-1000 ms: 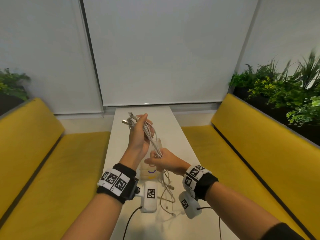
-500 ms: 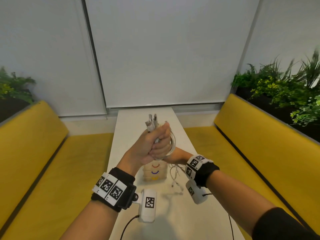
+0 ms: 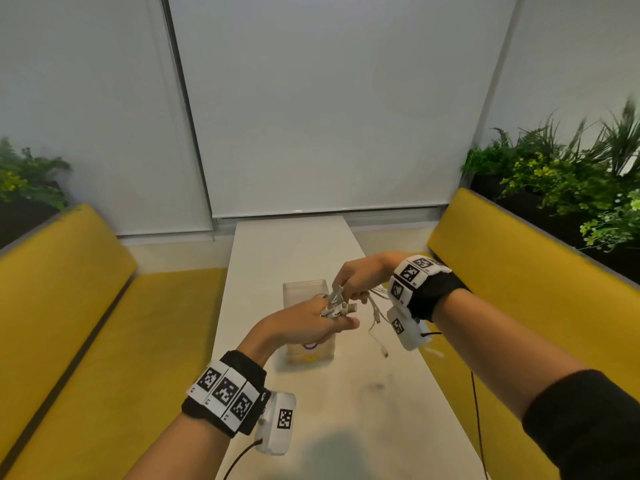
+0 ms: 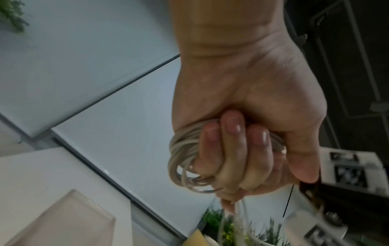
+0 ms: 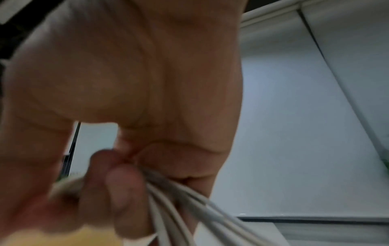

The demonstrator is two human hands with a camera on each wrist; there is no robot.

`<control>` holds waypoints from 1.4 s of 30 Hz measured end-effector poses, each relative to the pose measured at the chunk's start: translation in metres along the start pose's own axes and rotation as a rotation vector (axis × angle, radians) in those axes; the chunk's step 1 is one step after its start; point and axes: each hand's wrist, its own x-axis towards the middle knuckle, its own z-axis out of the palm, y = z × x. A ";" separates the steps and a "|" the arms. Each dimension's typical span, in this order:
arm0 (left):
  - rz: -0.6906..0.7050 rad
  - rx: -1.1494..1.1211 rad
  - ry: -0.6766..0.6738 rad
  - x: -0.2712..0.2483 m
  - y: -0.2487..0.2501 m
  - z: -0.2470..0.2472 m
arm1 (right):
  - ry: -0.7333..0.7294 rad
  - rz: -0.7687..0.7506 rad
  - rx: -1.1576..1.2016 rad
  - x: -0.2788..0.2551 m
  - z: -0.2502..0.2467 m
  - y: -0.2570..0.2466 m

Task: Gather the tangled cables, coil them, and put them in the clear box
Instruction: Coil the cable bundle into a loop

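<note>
White cables (image 3: 335, 304) are bunched between both hands above the white table (image 3: 298, 244). My left hand (image 3: 311, 323) grips the coiled part; in the left wrist view the loops (image 4: 185, 159) wrap round its curled fingers (image 4: 231, 149). My right hand (image 3: 356, 278) pinches the strands just right of it, and loose ends (image 3: 377, 327) with plugs hang down under its wrist. In the right wrist view several strands (image 5: 189, 208) run out from the curled fingers (image 5: 122, 186). The clear box (image 3: 304, 292) stands on the table right behind and under my left hand.
Yellow benches (image 3: 104, 341) (image 3: 519, 271) run along both sides of the narrow table. Planters with green plants (image 3: 571, 174) sit behind the right bench and at the far left (image 3: 24, 178). White blinds (image 3: 311, 116) close the far end. Black wrist-camera wires (image 3: 476, 410) hang by my arms.
Both hands dropped from chest height toward the box. My right hand came out from under the left and swung up to the right, drawing the strands round the left hand.
</note>
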 end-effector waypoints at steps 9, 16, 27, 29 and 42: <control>-0.114 -0.102 0.056 0.014 -0.035 0.012 | 0.002 0.105 0.110 0.002 0.008 -0.004; -0.055 -0.351 0.298 0.016 -0.044 0.009 | 0.128 -0.070 0.460 0.001 0.025 -0.007; -0.106 -0.604 0.698 0.035 -0.031 0.008 | 0.596 -0.288 0.758 0.013 0.072 -0.031; -0.083 -0.605 0.760 0.035 -0.027 0.010 | 0.659 -0.247 0.768 0.018 0.078 -0.030; -0.028 -1.028 0.894 0.039 -0.024 -0.008 | 0.552 -0.387 0.927 0.023 0.102 -0.019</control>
